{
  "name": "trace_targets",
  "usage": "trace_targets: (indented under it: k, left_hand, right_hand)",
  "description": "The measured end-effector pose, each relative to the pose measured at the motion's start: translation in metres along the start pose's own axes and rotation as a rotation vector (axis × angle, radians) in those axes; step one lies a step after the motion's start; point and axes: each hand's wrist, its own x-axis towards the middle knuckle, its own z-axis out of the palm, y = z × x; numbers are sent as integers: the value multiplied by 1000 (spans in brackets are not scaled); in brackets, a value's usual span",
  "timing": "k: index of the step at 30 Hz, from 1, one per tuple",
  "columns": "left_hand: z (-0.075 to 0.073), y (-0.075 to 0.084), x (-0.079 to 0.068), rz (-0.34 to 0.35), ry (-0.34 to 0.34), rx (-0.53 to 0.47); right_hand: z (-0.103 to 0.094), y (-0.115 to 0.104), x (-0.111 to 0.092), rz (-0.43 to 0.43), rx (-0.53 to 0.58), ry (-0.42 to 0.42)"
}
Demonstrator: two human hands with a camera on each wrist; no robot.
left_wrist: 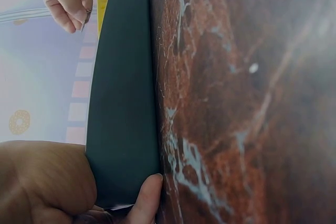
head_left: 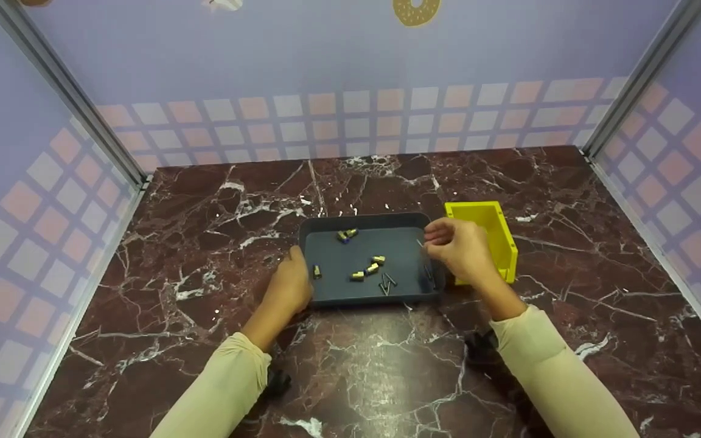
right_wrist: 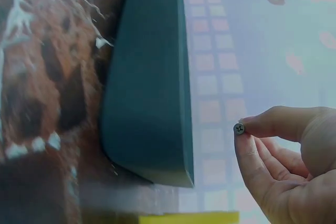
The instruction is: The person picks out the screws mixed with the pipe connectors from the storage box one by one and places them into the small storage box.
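Note:
My right hand (head_left: 461, 249) is above the right end of a dark grey tray (head_left: 332, 296), pinching a small screw (right_wrist: 239, 128) between thumb and index finger. In the right wrist view its cross-slotted head faces the camera. At the tray's left end, my left hand (head_left: 289, 286) grips the side wall, with one finger (left_wrist: 148, 198) on the wall's lower edge. Several brass-coloured fittings (head_left: 357, 276), some with blue parts, lie scattered in the tray. Several loose screws (head_left: 385, 286) lie near its front, and more thin dark pieces (head_left: 429, 272) at its right end.
A yellow bin (head_left: 512, 255) stands just right of the tray, partly behind my right hand. Both sit on a dark red marbled table (head_left: 362, 365). Patterned panels (head_left: 350, 67) enclose the back and both sides.

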Motion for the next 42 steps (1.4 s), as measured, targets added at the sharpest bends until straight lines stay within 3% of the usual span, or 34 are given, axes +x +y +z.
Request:
trace_targets:
  k: [7, 19, 29, 42]
  left_hand:
    - [1, -1, 0, 10, 33, -8]
    - [4, -3, -1, 28, 54, -9]
    - [3, -2, 0, 14, 5, -6]
    - [2, -1, -1, 8, 27, -21]
  right_hand:
    - [-22, 1, 6, 69, 0, 39]
    - [-58, 24, 14, 89, -39, 184]
    - [-63, 52, 15, 117, -101, 239]
    - [-63, 61, 16, 114, -99, 238]
